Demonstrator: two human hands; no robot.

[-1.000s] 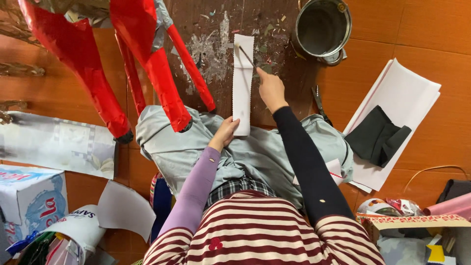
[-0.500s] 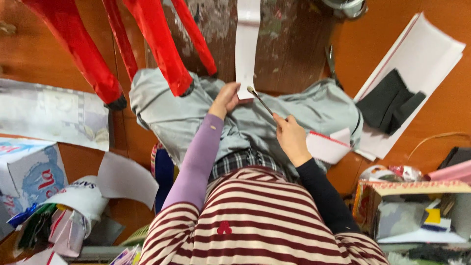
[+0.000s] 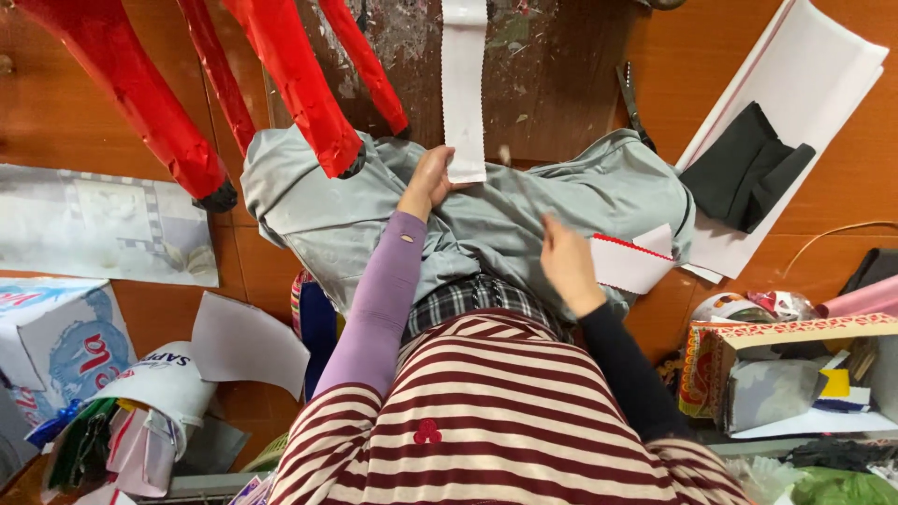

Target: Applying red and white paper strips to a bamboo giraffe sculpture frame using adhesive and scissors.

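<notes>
A single head-worn camera is looking steeply down, close over the person's striped torso and lap. It is facing the wooden floor ahead.

Strip: white paper strip, long, narrow, scalloped edges
Pose: flat, lengthwise on dark board
Near end: at lap, pinched

The white strip looked like matt paper with a pinked edge. Under it the board was dark, rough wood, smeared with dried paste. The floor was smooth, reddish and faintly glossy. The red legs wore crinkled, shiny paper. The trousers were soft, grey, matt cloth, the black piece dull fabric on smooth white sheets.
</notes>
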